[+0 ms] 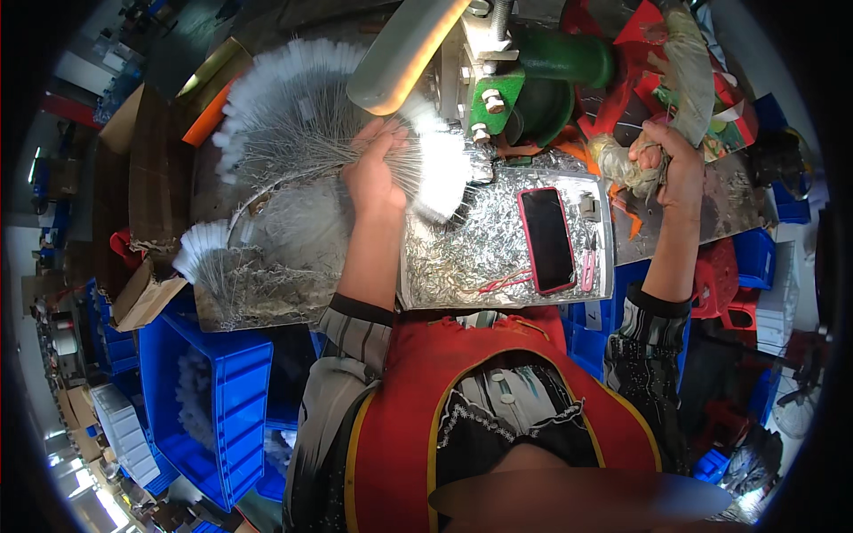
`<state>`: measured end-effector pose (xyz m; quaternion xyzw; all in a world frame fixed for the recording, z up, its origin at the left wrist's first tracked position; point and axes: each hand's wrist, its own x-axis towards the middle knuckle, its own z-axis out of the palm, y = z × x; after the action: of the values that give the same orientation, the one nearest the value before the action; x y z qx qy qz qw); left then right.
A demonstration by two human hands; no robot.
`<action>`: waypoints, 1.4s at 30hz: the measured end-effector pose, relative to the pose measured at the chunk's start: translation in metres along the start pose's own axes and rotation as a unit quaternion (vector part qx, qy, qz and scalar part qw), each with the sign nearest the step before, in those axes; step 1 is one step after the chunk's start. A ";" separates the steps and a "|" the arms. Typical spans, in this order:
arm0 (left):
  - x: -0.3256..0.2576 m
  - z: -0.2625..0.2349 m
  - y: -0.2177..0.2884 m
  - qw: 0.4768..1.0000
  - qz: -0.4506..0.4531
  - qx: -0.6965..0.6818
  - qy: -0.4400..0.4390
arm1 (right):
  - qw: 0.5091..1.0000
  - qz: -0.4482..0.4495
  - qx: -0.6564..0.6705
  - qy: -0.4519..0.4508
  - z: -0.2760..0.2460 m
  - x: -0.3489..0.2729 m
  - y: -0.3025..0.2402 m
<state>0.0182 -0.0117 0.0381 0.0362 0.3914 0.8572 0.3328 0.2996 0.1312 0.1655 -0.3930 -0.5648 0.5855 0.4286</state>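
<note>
- Nearest me, a red apron (391, 409) covers the wearer's front; left of it, a blue bin (242, 400) holds white tufts.
- Past the apron I see a foil-like tray (426, 271), its bed strewn with silvery bits; a phone (547, 240) and a pink cutter (588, 268) lie on it.
- The left hand (377, 169) is closed around the wire stems of the brushes (275, 107), which fan out on both sides of it, above and left of the tray.
- The right hand (671, 164) has bent fingers beside a wrapped lever (689, 75); at this angle I cannot tell how tightly they close or what they hold.
- Farther off, a lamp (402, 58) hangs near the green machine (569, 58).
</note>
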 end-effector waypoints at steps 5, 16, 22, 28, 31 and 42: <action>-0.002 0.002 0.002 1.000 0.003 0.011 0.008 | 0.999 0.018 -0.024 0.027 0.002 0.000 -0.004; -0.006 0.008 0.001 0.999 0.031 0.022 0.026 | 1.000 0.004 -0.008 0.010 -0.001 0.003 0.004; -0.002 0.004 0.001 0.999 0.025 0.024 0.023 | 1.000 0.007 -0.022 0.020 0.001 0.001 0.002; -0.005 0.012 0.003 1.000 0.002 0.013 0.009 | 0.976 -0.207 0.044 0.043 0.000 0.001 0.060; -0.005 0.007 0.002 1.000 -0.002 0.008 0.000 | 0.983 -0.170 0.065 -0.019 -0.003 0.006 0.078; -0.005 -0.002 -0.003 0.999 0.018 -0.043 0.016 | 1.000 -0.007 -0.001 0.007 -0.002 0.001 0.000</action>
<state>0.0232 -0.0149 0.0353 0.0149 0.3583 0.8796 0.3126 0.3011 0.1324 0.1659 -0.3936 -0.5647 0.5793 0.4365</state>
